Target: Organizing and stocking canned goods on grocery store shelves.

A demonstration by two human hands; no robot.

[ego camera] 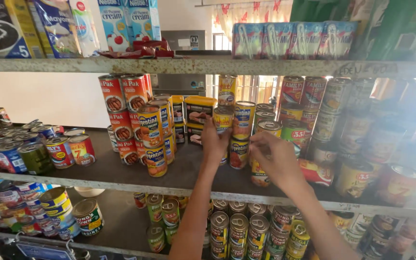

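shelf stocking, head view. the left hand point(214, 143) reaches to the middle shelf point(121, 173) and its fingers are wrapped around a yellow-labelled can point(223, 119) that sits on top of a short stack; the grip looks closed on the can, though the fingertips are hidden behind it. the right hand point(276, 156) is just beside it, fingers curled together near a lower can point(259, 176) in the neighbouring stack point(268, 129); whether it actually pinches that can cannot be told, since the hand covers it.

judged step: aligning or seating cans in the centre stacks, with the held can at the top of its column, touching the can below. the next move calls for a steady, level placement, because the columns are narrow and stand close together, so a sideways nudge could topple a neighbour.

surface and room: the shelf is a dark board with a worn, pale metal front edge. red-labelled tins point(123, 103) are stacked to the left, flat yellow tins point(199, 110) sit behind, and more cans crowd the right side. cartons point(130, 19) and packets line the upper shelf point(208, 65); a lower shelf carries further cans point(237, 228). beyond the rack, a pale wall and a bright window with a curtain point(246, 12) are visible.
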